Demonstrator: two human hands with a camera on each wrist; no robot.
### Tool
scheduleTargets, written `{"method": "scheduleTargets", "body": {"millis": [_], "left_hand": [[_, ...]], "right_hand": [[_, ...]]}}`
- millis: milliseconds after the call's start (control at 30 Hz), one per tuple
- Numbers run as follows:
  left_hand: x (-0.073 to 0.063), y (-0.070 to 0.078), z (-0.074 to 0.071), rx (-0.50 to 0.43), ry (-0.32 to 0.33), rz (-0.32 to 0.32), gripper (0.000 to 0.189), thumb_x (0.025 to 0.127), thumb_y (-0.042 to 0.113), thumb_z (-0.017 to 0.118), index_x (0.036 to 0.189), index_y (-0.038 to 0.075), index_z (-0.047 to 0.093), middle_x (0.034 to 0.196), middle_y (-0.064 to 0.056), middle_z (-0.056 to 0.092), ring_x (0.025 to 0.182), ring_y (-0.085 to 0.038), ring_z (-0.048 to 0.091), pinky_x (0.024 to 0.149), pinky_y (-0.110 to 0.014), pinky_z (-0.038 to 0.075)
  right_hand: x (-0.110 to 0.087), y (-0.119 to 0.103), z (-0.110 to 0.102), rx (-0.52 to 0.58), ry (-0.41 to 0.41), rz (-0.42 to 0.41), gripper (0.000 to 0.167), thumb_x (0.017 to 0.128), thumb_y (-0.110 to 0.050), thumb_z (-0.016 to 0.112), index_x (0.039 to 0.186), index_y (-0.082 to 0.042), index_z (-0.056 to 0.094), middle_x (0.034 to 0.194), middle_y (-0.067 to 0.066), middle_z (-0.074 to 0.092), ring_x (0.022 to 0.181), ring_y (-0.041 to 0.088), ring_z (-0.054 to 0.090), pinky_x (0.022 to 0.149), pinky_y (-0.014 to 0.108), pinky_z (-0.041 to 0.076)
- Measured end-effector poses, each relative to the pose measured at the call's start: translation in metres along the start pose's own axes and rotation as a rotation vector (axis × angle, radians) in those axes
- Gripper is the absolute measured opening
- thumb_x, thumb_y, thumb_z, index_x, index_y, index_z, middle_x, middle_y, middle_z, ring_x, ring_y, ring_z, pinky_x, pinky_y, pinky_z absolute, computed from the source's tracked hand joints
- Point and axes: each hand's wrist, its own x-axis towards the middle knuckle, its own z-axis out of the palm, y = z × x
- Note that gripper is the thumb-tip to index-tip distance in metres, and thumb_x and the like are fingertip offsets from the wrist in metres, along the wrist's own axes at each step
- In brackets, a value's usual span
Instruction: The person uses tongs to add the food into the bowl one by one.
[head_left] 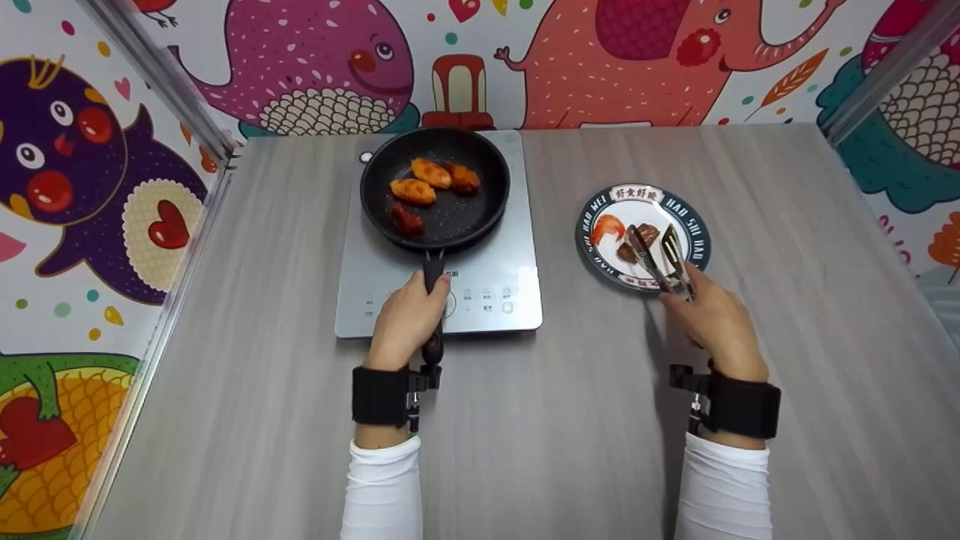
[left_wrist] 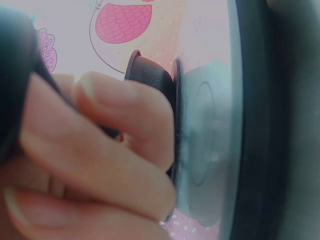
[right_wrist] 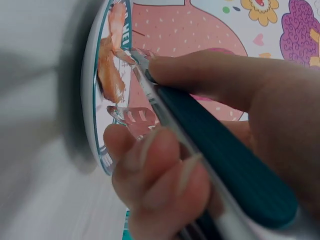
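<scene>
My left hand (head_left: 409, 322) grips the black handle (head_left: 433, 274) of a frying pan (head_left: 472, 214). Two orange-yellow pieces (head_left: 413, 191), a browner piece (head_left: 463, 180) and a dark red piece (head_left: 407, 220) lie in the pan; they look like chicken wings and meat. In my right hand (head_left: 716, 322) are metal tongs (head_left: 648, 255) with dark green grips (right_wrist: 225, 155). Their two tips stand apart over a plate (head_left: 588, 244). One tip is at a brown piece of meat (head_left: 626, 253); whether it touches is unclear. An orange-red piece (head_left: 607, 226) resembling shrimp lies beside it.
Under the pan is a silver induction cooker (head_left: 352, 300) with touch controls along its front. Both stand on a grey wood-grain table (head_left: 247, 337), the plate to the cooker's right. Cartoon-printed walls (head_left: 480, 45) border the table at the back and sides.
</scene>
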Motion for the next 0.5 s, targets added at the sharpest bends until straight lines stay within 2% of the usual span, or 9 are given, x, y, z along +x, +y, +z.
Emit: {"method": "scheduleTargets", "body": {"millis": [100, 233, 367, 467, 500], "left_hand": [[0.0006, -0.0001, -0.0005, 0.006, 0.005, -0.004, 0.036, 0.091, 0.048, 0.035, 0.085, 0.015, 0.049, 0.066, -0.004, 0.052, 0.058, -0.022, 0.051, 0.054, -0.033, 0.036], [0.0008, -0.0002, -0.0008, 0.008, -0.004, -0.009, 0.036, 0.091, 0.048, 0.035, 0.085, 0.015, 0.048, 0.067, -0.004, 0.052, 0.058, -0.022, 0.051, 0.054, -0.033, 0.036], [0.0012, 0.0, -0.0007, 0.013, -0.006, -0.008, 0.036, 0.091, 0.049, 0.035, 0.086, 0.015, 0.048, 0.068, -0.004, 0.052, 0.059, -0.022, 0.051, 0.055, -0.033, 0.036], [0.0015, 0.0, -0.0004, 0.013, -0.005, -0.01, 0.036, 0.091, 0.049, 0.035, 0.086, 0.015, 0.048, 0.069, -0.004, 0.052, 0.059, -0.022, 0.051, 0.055, -0.033, 0.036], [0.0016, -0.0001, -0.0003, 0.012, -0.004, -0.012, 0.036, 0.091, 0.049, 0.035, 0.086, 0.016, 0.049, 0.069, -0.005, 0.052, 0.059, -0.022, 0.051, 0.054, -0.033, 0.036]], "right_hand": [[0.0009, 0.0001, 0.0002, 0.015, -0.005, 0.001, 0.066, 0.089, -0.039, 0.047, 0.143, -0.016, 0.017, 0.075, 0.013, 0.056, 0.048, 0.018, 0.051, 0.048, 0.033, 0.041], [0.0032, -0.0033, 0.0028, 0.0, -0.012, -0.017, 0.066, 0.089, -0.04, 0.047, 0.142, -0.013, 0.018, 0.093, 0.018, 0.056, 0.052, 0.02, 0.052, 0.051, 0.034, 0.041], [0.0071, -0.0074, 0.007, -0.039, -0.017, -0.041, 0.067, 0.088, -0.042, 0.049, 0.142, -0.012, 0.021, 0.116, 0.026, 0.049, 0.073, 0.031, 0.055, 0.066, 0.045, 0.042], [0.0091, -0.0076, 0.0088, -0.064, -0.022, -0.052, 0.069, 0.087, -0.043, 0.05, 0.142, -0.012, 0.021, 0.125, 0.029, 0.043, 0.089, 0.037, 0.051, 0.075, 0.051, 0.039], [0.0094, -0.0071, 0.0089, -0.065, -0.025, -0.05, 0.069, 0.087, -0.043, 0.05, 0.142, -0.012, 0.021, 0.124, 0.029, 0.044, 0.088, 0.037, 0.051, 0.073, 0.05, 0.039]]}}
